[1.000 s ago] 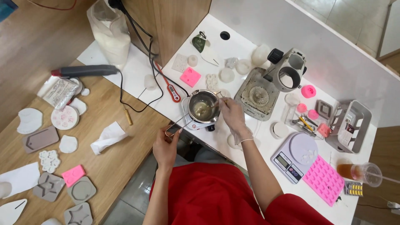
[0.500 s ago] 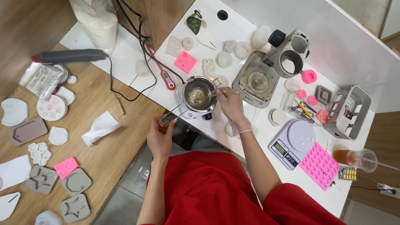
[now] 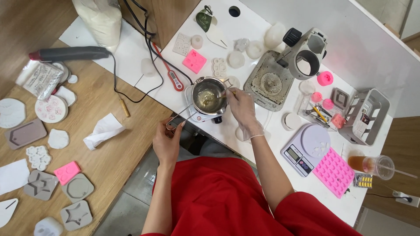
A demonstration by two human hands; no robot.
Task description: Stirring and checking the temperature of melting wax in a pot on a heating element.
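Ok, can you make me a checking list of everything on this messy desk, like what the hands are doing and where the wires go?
Surface: white desk beside a wooden table.
Job's things: small metal pot with pale liquid, on a little heater.
Clutter: pink moulds, grey moulds, kitchen scale, red thermometer, crumpled tissue, iced drink cup.
Grippers: left hand holds the pot's wire handle; gloved right hand holds a stirrer in the pot.
Cables: black cables cross the desk's left end.
Surroundings: white partition wall, wooden panel.
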